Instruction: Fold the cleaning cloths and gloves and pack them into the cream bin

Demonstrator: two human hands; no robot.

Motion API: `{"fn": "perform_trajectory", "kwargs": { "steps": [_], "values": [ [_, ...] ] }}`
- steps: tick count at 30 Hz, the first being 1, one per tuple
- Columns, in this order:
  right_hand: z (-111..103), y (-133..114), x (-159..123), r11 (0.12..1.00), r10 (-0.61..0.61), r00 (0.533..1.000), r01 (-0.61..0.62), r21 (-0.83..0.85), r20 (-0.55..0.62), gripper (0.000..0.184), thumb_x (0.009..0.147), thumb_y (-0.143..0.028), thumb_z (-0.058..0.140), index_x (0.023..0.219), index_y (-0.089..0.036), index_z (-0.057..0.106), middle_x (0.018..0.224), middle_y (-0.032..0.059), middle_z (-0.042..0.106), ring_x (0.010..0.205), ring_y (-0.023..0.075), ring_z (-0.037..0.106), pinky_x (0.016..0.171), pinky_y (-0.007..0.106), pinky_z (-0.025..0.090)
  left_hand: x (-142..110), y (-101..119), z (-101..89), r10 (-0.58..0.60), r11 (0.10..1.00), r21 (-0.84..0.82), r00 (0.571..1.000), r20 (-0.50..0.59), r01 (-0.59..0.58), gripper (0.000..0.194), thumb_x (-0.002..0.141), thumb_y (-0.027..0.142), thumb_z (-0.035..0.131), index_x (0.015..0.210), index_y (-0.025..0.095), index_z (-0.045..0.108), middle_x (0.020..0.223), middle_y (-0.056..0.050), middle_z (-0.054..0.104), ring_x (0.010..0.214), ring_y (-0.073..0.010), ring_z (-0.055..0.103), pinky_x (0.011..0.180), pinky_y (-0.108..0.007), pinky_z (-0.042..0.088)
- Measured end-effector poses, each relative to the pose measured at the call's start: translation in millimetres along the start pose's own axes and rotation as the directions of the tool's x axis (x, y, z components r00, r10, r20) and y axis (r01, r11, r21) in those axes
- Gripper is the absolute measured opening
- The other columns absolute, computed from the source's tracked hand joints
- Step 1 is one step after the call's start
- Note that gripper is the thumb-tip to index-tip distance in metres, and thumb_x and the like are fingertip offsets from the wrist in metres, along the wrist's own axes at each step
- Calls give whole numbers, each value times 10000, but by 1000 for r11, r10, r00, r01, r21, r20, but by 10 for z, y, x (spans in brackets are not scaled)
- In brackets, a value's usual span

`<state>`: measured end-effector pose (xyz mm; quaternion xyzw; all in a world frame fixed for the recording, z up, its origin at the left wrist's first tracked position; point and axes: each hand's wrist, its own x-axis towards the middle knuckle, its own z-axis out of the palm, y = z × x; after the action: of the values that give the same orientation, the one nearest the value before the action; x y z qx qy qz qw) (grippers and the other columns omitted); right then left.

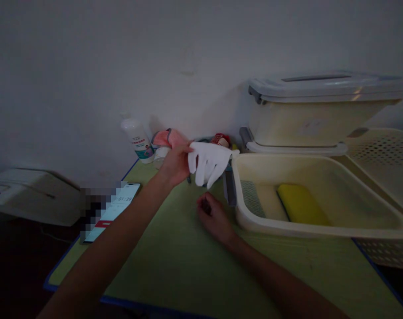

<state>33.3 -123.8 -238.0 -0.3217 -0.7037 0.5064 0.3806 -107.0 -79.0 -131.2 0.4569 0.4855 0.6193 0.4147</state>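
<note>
Left hand, right hand bare; forearms slender, uncovered; fingers seemingly bare, light dim.

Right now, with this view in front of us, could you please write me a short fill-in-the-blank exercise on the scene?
1. The wearer's left hand holds a white ____.
2. The sponge-like block in the open-topped cream bin is ____ in colour.
3. In the picture, the phone lies to the ____ of that bin.
4. The curled hand nearer that bin is the wearer's ____ one.
Missing words: glove; yellow; left; right.
</note>
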Motion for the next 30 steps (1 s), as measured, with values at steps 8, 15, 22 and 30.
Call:
{"fn": "perform_trajectory", "kwargs": {
  "steps": [8,15,22,30],
  "values": [
    [24,12,21,999,-32,998,32,-6,-45,85,730,-160,486,789,-211,519,727,20,564,643,160,538,620,304,449,-613,-508,-618,-493,869,36,859,136,493,144,453,152,521,559,191,433,487,48,449,425,-98,447,380,-208,355],
    [-75,-202,-170,967,-251,964,246,-62,-92,136,704,-193,477,612,-241,389,573,-23,430,537,143,429,518,281,355,-661,-672,-766,-463,883,140,881,101,448,177,529,180,554,669,200,447,482,81,455,378,-78,421,341,-167,270],
    [-76,-258,-288,694,-660,740,667,-271,131,197,714,-73,460,650,-236,370,556,-24,442,495,123,444,474,257,309,-695,-674,-784,-413,882,334,888,202,334,279,678,297,594,923,187,517,648,56,537,496,-88,486,435,-179,360],
    [-19,-216,-207,715,-619,783,594,-369,60,174,793,-85,447,688,-217,403,599,-15,483,558,125,473,520,239,380,-720,-673,-719,-103,654,756,992,73,13,388,707,202,607,1084,186,515,812,-13,621,727,-178,595,665,-301,481]
  ]
}}
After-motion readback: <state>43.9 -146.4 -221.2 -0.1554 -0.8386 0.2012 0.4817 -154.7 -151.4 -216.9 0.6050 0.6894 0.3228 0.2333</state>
